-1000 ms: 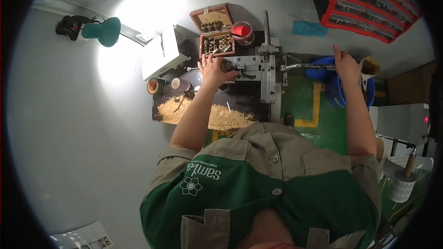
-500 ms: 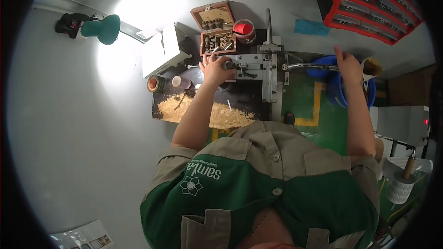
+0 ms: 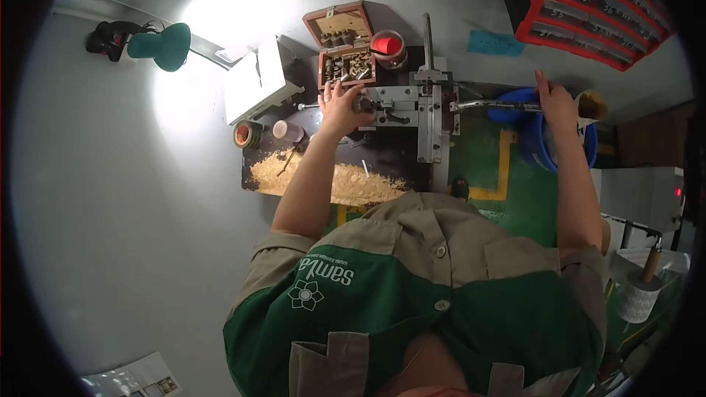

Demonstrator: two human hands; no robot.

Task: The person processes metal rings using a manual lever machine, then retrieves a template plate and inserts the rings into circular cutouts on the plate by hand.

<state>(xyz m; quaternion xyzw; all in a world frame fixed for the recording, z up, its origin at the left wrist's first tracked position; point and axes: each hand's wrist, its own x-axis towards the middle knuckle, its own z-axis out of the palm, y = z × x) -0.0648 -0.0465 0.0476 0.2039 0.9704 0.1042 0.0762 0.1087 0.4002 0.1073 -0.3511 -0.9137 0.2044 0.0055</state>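
Lever (metal) in R hand; L hand round knob.

gry metal machine w/ lever on rt

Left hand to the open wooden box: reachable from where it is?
Likely yes: the left hand is close to the wooden box, which stands open, and nothing visible blocks the way.
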